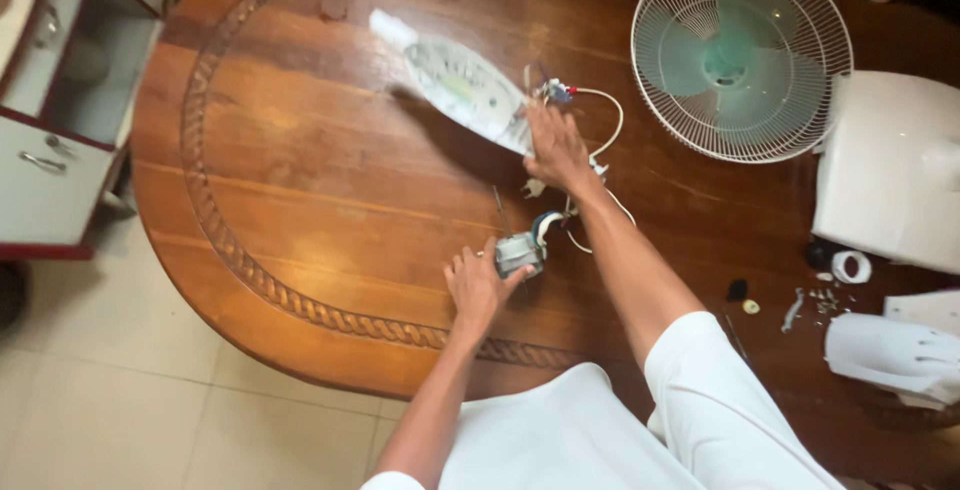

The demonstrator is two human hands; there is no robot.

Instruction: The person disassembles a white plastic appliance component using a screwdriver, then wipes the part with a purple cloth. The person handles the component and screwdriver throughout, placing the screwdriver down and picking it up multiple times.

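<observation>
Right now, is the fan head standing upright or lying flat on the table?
Lying flat: the fan head rests on the wooden table, its round white grille facing up at the camera.

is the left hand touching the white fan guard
No, the left hand rests on a small metal motor near the table edge, far from the fan guard.

- The left hand [478,285] is held low and near the body, its fingers curled around a small object, with the back of the hand turned up.
- The left forearm is angled up from the lower edge, bare below a short white sleeve.
- The right hand [556,145] is stretched farther forward, palm down, fingers spread flat and pressed down.
- The right arm is extended nearly straight, crossing diagonally from the lower right.
</observation>
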